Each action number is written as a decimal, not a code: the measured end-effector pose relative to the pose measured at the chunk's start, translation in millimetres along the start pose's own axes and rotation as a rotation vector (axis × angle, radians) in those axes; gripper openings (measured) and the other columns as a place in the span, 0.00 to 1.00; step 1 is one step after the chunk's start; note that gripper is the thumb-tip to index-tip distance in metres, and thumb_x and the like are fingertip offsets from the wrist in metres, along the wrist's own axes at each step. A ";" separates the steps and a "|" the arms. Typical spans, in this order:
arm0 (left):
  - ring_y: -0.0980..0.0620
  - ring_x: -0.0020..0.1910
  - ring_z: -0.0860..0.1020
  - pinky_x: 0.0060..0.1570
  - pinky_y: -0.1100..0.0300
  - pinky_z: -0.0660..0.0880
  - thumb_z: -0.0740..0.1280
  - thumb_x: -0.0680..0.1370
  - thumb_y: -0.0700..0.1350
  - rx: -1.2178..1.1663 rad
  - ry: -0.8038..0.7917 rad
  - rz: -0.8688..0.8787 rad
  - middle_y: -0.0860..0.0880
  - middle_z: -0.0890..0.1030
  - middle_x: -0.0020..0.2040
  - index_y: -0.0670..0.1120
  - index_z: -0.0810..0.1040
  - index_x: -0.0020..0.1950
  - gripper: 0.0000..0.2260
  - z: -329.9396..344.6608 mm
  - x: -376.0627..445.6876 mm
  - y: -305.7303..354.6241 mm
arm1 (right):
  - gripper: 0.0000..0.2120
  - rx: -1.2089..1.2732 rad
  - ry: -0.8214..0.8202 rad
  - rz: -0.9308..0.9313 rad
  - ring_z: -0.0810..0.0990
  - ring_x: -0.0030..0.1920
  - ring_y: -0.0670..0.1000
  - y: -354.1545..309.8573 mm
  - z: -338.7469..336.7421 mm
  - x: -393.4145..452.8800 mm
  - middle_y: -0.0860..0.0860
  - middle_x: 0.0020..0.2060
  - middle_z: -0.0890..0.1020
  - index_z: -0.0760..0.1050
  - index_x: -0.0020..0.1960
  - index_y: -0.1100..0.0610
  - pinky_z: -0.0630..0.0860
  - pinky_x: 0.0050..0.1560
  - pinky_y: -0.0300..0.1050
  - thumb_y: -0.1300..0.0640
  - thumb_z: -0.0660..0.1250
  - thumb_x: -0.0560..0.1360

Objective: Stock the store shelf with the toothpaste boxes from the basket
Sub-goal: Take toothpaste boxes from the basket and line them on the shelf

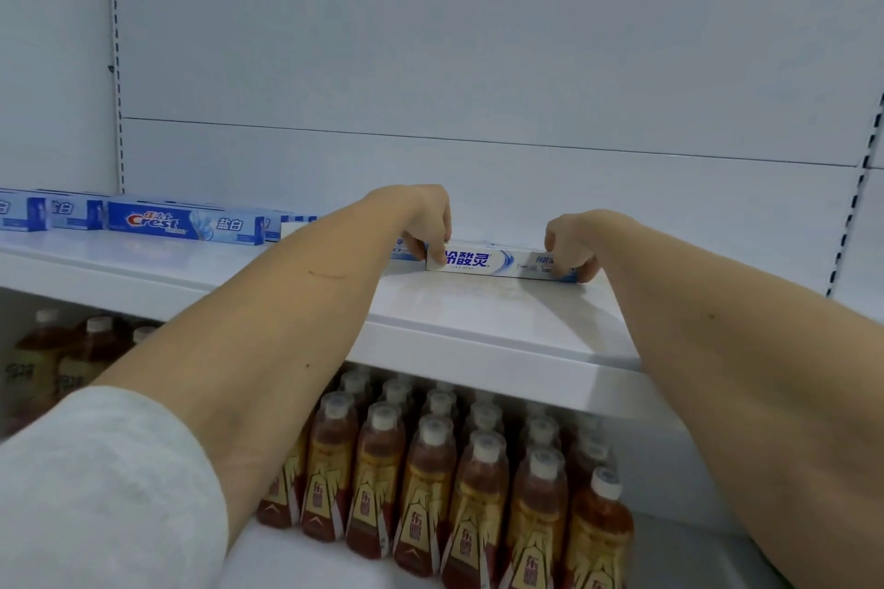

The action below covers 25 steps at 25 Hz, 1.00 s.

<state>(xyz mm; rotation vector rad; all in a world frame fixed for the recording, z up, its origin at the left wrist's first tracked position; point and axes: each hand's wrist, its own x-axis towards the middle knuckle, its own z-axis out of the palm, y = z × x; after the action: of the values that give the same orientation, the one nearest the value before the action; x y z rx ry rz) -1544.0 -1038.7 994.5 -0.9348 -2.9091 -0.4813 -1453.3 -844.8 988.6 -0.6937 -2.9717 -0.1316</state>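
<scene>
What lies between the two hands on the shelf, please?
The white toothpaste box, lying lengthwise, spans from the left hand to the right hand, per the head view.

A long white-and-blue cardboard toothpaste box (pixel 497 262) with a glossy printed face sits pinched between the left hand (pixel 423 218) and right hand (pixel 571 244) on a smooth, white-painted shelf board (pixel 478 316) with a soft sheen. Left of the left hand, a glossy blue cardboard Crest carton (pixel 184 222) catches the light. Below both forearms stand clear plastic bottles of amber tea (pixel 430 483) with shiny labels and white caps. A matt, soft white cloth sleeve (pixel 95 493) covers the left arm.
</scene>
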 end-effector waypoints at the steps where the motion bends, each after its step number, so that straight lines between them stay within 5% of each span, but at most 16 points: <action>1: 0.50 0.32 0.83 0.53 0.51 0.80 0.78 0.70 0.40 0.017 -0.003 -0.004 0.47 0.82 0.42 0.42 0.80 0.58 0.18 1.8 4.1 0.5 | 0.21 0.041 -0.021 0.004 0.84 0.51 0.57 1.5 0.0 5.4 0.56 0.58 0.80 0.75 0.64 0.59 0.78 0.58 0.51 0.59 0.67 0.72; 7: 0.48 0.37 0.84 0.54 0.50 0.80 0.72 0.74 0.39 0.043 0.035 -0.024 0.48 0.82 0.42 0.48 0.77 0.64 0.19 5.2 12.2 -7.7 | 0.22 0.337 -0.040 0.020 0.86 0.48 0.58 13.2 6.2 16.3 0.59 0.56 0.81 0.72 0.65 0.61 0.79 0.58 0.57 0.56 0.67 0.73; 12: 0.45 0.46 0.80 0.52 0.50 0.81 0.67 0.77 0.40 -0.035 0.104 -0.025 0.48 0.76 0.45 0.47 0.74 0.68 0.18 -7.4 -9.1 -15.5 | 0.22 0.292 -0.005 0.026 0.84 0.51 0.60 5.9 1.6 -5.8 0.60 0.57 0.80 0.68 0.67 0.60 0.79 0.56 0.59 0.55 0.64 0.75; 18: 0.45 0.59 0.75 0.59 0.51 0.74 0.66 0.79 0.48 0.108 0.129 -0.053 0.47 0.75 0.66 0.49 0.75 0.68 0.17 -23.1 -61.6 -37.3 | 0.19 0.163 0.161 0.005 0.76 0.60 0.59 -12.8 -10.4 -51.6 0.57 0.63 0.75 0.70 0.67 0.61 0.77 0.56 0.53 0.55 0.60 0.78; 23: 0.43 0.70 0.68 0.67 0.50 0.65 0.54 0.83 0.58 0.124 0.136 -0.065 0.45 0.69 0.73 0.45 0.71 0.72 0.24 -27.3 -126.3 -48.8 | 0.17 0.205 0.216 -0.086 0.73 0.50 0.59 -45.0 -12.1 -106.3 0.58 0.50 0.75 0.71 0.43 0.60 0.70 0.52 0.50 0.48 0.54 0.81; 25: 0.42 0.74 0.64 0.70 0.50 0.61 0.50 0.83 0.60 0.077 0.141 -0.073 0.45 0.64 0.76 0.43 0.66 0.76 0.28 -19.7 -152.3 -53.3 | 0.19 0.249 0.214 -0.094 0.73 0.52 0.58 -61.8 -8.6 -136.8 0.56 0.53 0.75 0.72 0.49 0.60 0.69 0.56 0.51 0.46 0.51 0.81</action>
<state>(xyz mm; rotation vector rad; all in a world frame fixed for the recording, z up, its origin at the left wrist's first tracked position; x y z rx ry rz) -1451.4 -1171.1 977.1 -0.7545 -2.8196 -0.4174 -1358.0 -960.7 978.9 -0.4772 -2.7495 0.1468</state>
